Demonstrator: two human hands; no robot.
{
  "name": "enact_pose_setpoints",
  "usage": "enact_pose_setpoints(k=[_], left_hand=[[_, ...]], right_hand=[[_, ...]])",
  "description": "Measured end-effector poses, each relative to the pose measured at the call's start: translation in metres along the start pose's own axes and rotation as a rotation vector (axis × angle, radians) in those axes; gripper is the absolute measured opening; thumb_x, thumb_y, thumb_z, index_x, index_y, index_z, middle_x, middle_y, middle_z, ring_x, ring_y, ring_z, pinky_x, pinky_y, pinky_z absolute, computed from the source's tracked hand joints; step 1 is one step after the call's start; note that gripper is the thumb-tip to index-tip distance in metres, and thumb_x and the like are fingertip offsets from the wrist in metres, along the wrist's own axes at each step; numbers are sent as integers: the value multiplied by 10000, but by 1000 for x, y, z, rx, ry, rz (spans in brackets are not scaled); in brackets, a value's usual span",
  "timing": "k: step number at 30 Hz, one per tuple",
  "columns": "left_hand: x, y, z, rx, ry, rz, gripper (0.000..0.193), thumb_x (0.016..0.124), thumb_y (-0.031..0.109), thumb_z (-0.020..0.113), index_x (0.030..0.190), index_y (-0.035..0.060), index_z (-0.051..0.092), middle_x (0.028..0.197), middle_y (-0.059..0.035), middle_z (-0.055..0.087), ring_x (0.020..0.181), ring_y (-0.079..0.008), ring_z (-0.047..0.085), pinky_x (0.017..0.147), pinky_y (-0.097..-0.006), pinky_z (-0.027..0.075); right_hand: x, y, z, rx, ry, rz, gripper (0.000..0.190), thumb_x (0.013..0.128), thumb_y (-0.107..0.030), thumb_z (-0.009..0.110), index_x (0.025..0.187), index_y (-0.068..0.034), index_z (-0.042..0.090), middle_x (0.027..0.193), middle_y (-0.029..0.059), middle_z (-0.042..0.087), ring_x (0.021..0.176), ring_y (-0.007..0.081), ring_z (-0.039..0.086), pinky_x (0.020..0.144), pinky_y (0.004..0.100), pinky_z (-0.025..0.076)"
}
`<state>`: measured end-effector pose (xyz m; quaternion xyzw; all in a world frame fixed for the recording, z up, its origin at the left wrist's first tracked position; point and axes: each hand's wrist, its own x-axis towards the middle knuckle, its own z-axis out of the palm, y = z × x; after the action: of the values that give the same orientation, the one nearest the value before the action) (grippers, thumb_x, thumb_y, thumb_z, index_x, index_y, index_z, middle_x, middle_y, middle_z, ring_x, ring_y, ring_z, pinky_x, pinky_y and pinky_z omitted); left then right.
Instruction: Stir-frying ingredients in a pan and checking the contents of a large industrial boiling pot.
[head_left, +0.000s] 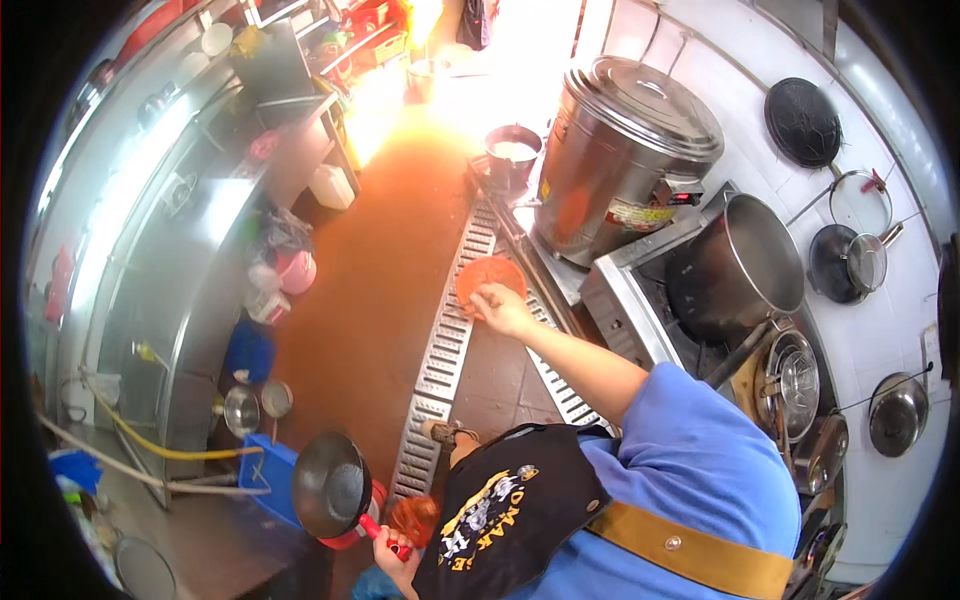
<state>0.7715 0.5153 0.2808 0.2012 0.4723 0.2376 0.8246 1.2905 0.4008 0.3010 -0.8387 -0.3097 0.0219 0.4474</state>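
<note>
At the bottom, my left hand (394, 562) is wrapped around the red handle (386, 541) of a dark wok-shaped frying pan (330, 484). The pan is raised, its inside facing up towards me. My right hand (501, 307) reaches out over the floor drain, fingers bent together at the near side of a round orange bowl (491, 271). Whether those fingers grip its rim or pinch something above it, I cannot tell.
A steel drum boiler (622, 157) with a lid and a large stockpot (739, 262) stand on the right. Slotted drain grates (442, 352) cross the brown floor (337, 315). A steel counter (187, 300) lines the left. Beyond the pan are a blue crate (266, 480) and a yellow hose (172, 453).
</note>
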Motion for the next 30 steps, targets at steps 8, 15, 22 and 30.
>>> enact_pose_setpoints(k=[8, 15, 22, 30], left_hand=[[160, 239, 80, -35, -195, 187, 76, 888, 105, 538, 851, 101, 472, 552, 33, 358, 421, -63, 323, 379, -210, 269], [329, 452, 175, 35, -153, 297, 158, 828, 185, 601, 894, 103, 484, 646, -25, 500, 486, -134, 491, 428, -249, 391], [469, 644, 193, -113, -49, 336, 135, 826, 121, 597, 915, 65, 512, 668, -13, 524, 517, -92, 495, 446, -214, 419], [663, 783, 121, -235, -12, 106, 105, 823, 88, 601, 832, 62, 500, 665, -30, 528, 524, -110, 503, 460, -231, 451]], right_hand=[[47, 24, 76, -380, -345, 622, 297, 911, -270, 448, 1008, -67, 641, 944, 182, 637, 857, 330, 622, 692, 447, 483], [112, 94, 198, -405, -286, 688, 234, 824, -198, 536, 927, -12, 634, 904, 215, 636, 879, 356, 614, 767, 433, 474], [486, -124, 427, -305, -507, -61, 466, 909, -183, 466, 1346, -32, 413, 1097, 258, 592, 1027, 417, 560, 853, 425, 459], [649, -535, 692, 12, -800, -588, 243, 854, -123, 502, 1063, -61, 610, 834, 179, 642, 797, 345, 626, 716, 415, 481]])
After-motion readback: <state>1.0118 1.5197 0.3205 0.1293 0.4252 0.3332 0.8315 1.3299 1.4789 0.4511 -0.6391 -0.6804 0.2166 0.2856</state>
